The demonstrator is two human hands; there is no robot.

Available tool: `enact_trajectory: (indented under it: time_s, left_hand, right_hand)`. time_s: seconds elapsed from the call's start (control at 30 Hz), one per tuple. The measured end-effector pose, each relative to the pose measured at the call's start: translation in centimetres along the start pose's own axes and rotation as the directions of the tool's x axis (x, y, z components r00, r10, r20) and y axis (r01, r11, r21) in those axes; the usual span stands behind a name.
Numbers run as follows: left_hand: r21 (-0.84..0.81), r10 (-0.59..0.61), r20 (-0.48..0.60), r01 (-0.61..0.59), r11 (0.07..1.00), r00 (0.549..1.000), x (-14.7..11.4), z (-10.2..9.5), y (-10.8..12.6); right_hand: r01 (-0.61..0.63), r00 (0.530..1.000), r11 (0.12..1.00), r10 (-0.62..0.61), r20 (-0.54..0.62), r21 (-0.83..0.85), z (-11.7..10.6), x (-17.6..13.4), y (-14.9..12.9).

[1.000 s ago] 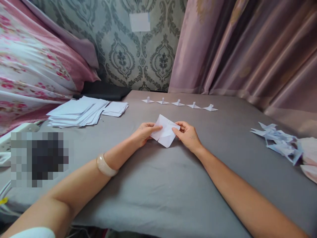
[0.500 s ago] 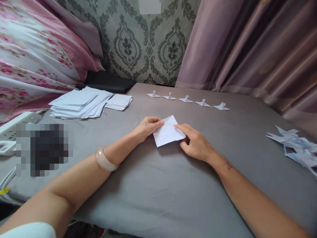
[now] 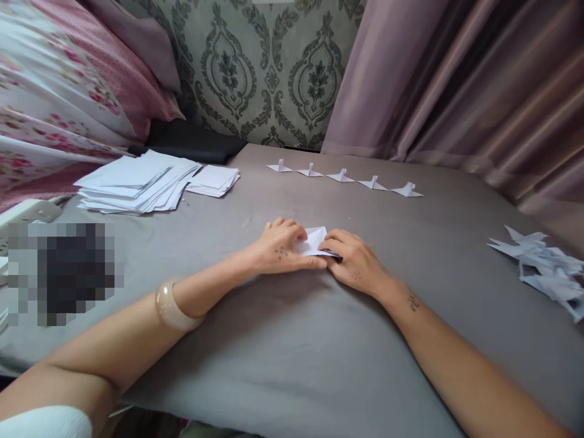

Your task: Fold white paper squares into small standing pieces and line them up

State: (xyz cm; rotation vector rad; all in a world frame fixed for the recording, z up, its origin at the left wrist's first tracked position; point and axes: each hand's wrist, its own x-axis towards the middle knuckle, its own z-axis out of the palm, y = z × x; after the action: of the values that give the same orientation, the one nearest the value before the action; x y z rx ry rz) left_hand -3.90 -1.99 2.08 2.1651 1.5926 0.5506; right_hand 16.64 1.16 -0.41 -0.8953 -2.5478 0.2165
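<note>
A small sheet of white paper (image 3: 314,240), partly bent over, is between my two hands at the middle of the grey cloth surface (image 3: 283,340). My left hand (image 3: 285,248) grips its left side, with the thumb stretched along the near edge. On the right side, my right hand (image 3: 353,258) is closed on the paper, fingers on top near the fold. The hands' fingers almost meet at the near edge. Much of the sheet is hidden under the fingers.
Several folded paper pieces (image 3: 343,176) stand in a row at the back. Large paper sheets (image 3: 132,182) and smaller sheets (image 3: 213,180) are stacked at left. More folded paper shapes (image 3: 542,261) lie heaped at right. A white power strip (image 3: 31,210) sits at the left edge.
The paper has gone from lying flat and open to being bent, its near part folded up. My left hand has moved over its near edge, and both hands have come closer together.
</note>
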Motion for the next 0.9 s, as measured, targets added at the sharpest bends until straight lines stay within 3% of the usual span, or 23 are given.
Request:
enact_trajectory:
  time_s: [0.07,0.17,0.37,0.5,0.77,0.9]
  left_hand:
    - [0.097,-0.019,0.035,0.015,0.995,0.999,-0.5,0.3,0.1]
    - [0.145,-0.061,0.003,0.060,0.988,0.998,-0.9,0.6,0.0]
    - [0.119,-0.133,-0.065,0.140,0.983,0.989,-0.3,0.7,-1.0]
    - [0.126,-0.160,-0.099,0.172,0.977,0.982,0.1,0.5,-1.7]
    - [0.188,-0.196,0.036,0.186,0.964,0.980,0.2,-1.0,-2.4]
    - [0.306,-0.164,0.006,0.154,0.939,0.986,0.1,-2.1,-2.4]
  right_hand:
    - [-0.104,0.994,0.983,0.107,-0.012,0.151,0.1,0.1,0.2]
    - [-0.260,0.964,0.921,0.267,0.018,0.291,0.1,0.5,0.4]
    - [-0.432,0.898,0.858,0.439,0.040,0.279,0.1,1.4,0.5]
    - [-0.468,0.875,0.850,0.484,-0.004,0.242,0.4,1.8,0.5]
    - [-0.499,0.858,0.837,0.513,-0.005,0.225,0.5,1.9,0.8]
    - [-0.502,0.857,0.835,0.516,-0.004,0.225,0.4,1.9,1.2]
